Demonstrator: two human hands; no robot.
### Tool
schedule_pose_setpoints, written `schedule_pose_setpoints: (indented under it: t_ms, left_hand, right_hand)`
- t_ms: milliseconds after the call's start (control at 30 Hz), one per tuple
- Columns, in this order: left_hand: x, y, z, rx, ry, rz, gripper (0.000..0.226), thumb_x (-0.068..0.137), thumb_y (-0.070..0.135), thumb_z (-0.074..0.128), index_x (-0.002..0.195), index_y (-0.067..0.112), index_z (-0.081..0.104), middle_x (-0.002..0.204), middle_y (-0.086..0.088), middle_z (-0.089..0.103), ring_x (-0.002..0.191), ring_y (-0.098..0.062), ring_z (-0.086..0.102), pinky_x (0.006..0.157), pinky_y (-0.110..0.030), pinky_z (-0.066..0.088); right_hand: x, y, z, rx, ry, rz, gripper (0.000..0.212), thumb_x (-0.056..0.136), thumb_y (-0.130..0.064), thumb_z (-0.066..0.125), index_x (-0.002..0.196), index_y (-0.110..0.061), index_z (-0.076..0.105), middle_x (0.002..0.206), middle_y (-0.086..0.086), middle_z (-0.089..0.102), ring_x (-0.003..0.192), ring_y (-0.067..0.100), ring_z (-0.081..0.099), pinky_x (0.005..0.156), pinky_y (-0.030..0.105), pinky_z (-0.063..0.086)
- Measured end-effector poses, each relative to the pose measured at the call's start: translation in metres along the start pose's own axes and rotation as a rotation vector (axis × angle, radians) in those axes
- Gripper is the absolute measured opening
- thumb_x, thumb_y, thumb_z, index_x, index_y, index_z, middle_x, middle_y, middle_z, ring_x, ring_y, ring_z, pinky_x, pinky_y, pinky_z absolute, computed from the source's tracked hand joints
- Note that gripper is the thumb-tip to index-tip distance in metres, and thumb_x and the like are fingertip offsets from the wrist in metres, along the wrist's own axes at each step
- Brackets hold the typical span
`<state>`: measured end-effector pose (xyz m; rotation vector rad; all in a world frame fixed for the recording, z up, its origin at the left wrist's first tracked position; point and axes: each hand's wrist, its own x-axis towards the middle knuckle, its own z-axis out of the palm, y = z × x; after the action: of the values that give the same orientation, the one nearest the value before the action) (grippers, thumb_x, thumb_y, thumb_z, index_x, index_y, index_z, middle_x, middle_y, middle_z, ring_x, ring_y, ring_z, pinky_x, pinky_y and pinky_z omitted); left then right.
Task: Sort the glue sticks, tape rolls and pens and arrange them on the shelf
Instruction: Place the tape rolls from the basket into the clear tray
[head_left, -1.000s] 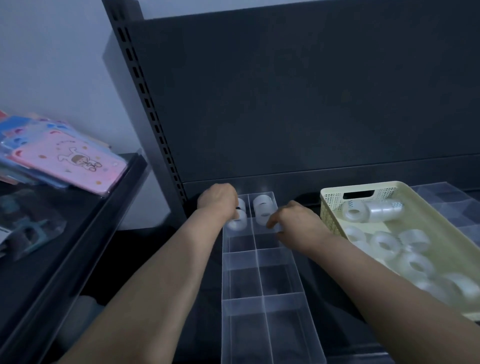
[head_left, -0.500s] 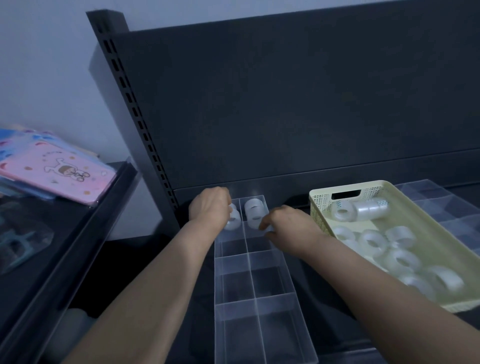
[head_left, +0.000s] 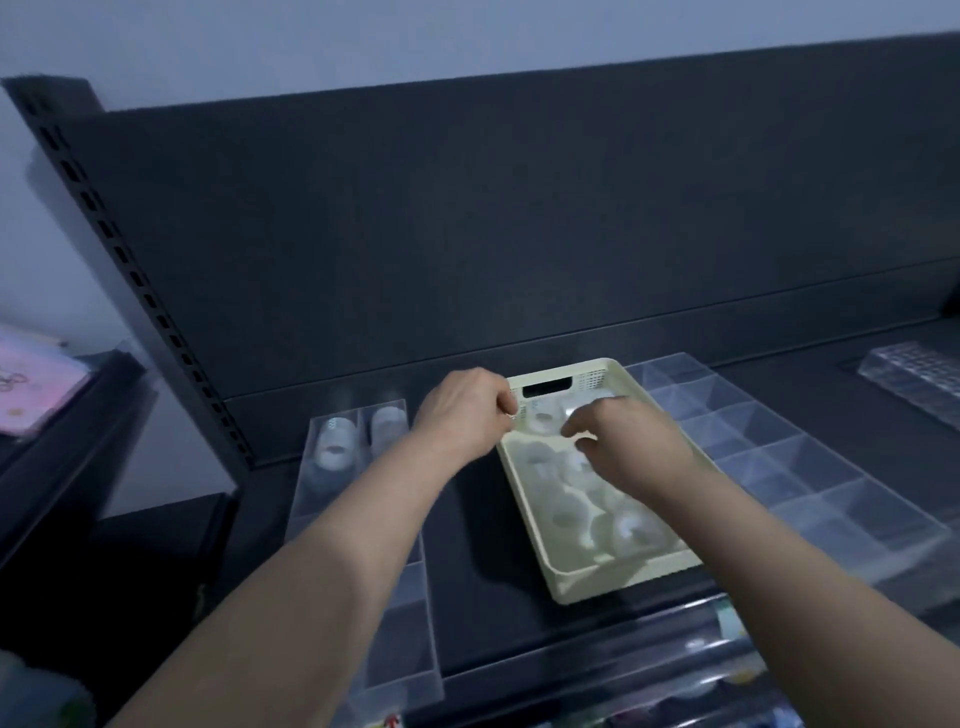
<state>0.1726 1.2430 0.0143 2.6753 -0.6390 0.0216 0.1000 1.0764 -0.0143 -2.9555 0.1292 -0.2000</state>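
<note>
Two far compartments of the clear organizer (head_left: 306, 499) on the shelf (head_left: 478, 545) hold stacked tape rolls (head_left: 332, 447). Loose tape rolls (head_left: 628, 530), too blurred to count, fill the cream basket (head_left: 623, 577). Left hand (head_left: 462, 415) curls at its far corner, right hand (head_left: 628, 441) curls fingers (head_left: 574, 428) over the rolls; grip on either, can't tell.

One wide-angle view from the person's head looks forward and down, close over the dark metal shelf (head_left: 478, 519). It faces the dark flat back panel (head_left: 467, 234), with the pale yellow plastic basket (head_left: 597, 582) near centre.
</note>
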Motion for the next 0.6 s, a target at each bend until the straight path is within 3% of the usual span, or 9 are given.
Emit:
schedule_pose_setpoints:
  t_ms: [133, 233, 367, 500, 600]
  left_hand:
    - [0.005, 0.033, 0.026, 0.029, -0.083, 0.047, 0.014, 0.085, 0.016, 0.064, 0.094, 0.023, 0.072, 0.101, 0.006, 0.069, 0.1, -0.017, 0.062, 0.084, -0.03, 0.052]
    - [0.008, 0.046, 0.044, 0.048, -0.114, 0.041, 0.018, 0.087, 0.015, 0.06, 0.096, 0.026, 0.071, 0.102, 0.004, 0.068, 0.099, -0.018, 0.062, 0.084, -0.032, 0.052]
    - [0.009, 0.049, 0.056, 0.055, -0.107, 0.007, 0.019, 0.087, 0.017, 0.061, 0.098, 0.029, 0.07, 0.107, 0.005, 0.068, 0.103, -0.019, 0.061, 0.085, -0.033, 0.051]
    - [0.006, 0.051, 0.062, 0.118, -0.162, 0.082, 0.026, 0.092, 0.019, 0.059, 0.114, 0.032, 0.067, 0.118, 0.007, 0.065, 0.112, -0.017, 0.057, 0.092, -0.03, 0.046]
    - [0.007, 0.06, 0.069, 0.222, -0.271, 0.135, 0.036, 0.096, 0.021, 0.053, 0.129, 0.034, 0.057, 0.13, -0.001, 0.056, 0.12, -0.023, 0.051, 0.09, -0.031, 0.043]
  right_hand:
    - [-0.01, 0.041, -0.005, -0.086, -0.02, 0.106, 0.035, 0.092, -0.02, 0.055, 0.123, -0.036, 0.06, 0.124, 0.004, 0.056, 0.114, 0.023, 0.053, 0.09, 0.032, 0.043]
    - [-0.005, 0.056, 0.004, -0.2, -0.037, 0.002, 0.04, 0.091, -0.017, 0.054, 0.128, -0.031, 0.055, 0.126, -0.002, 0.058, 0.123, 0.022, 0.041, 0.097, 0.035, 0.035]
    - [0.011, 0.059, 0.016, -0.366, -0.075, -0.089, 0.032, 0.088, -0.013, 0.053, 0.118, -0.023, 0.059, 0.118, -0.003, 0.062, 0.119, 0.022, 0.04, 0.091, 0.036, 0.032]
    - [0.016, 0.064, 0.017, -0.384, -0.066, -0.091, 0.021, 0.087, -0.015, 0.055, 0.105, -0.022, 0.064, 0.108, -0.003, 0.065, 0.115, 0.021, 0.043, 0.087, 0.035, 0.031]
    - [0.013, 0.073, 0.008, -0.276, 0.05, -0.056, 0.023, 0.092, -0.025, 0.054, 0.114, -0.025, 0.061, 0.112, -0.004, 0.063, 0.116, 0.02, 0.045, 0.089, 0.035, 0.033]
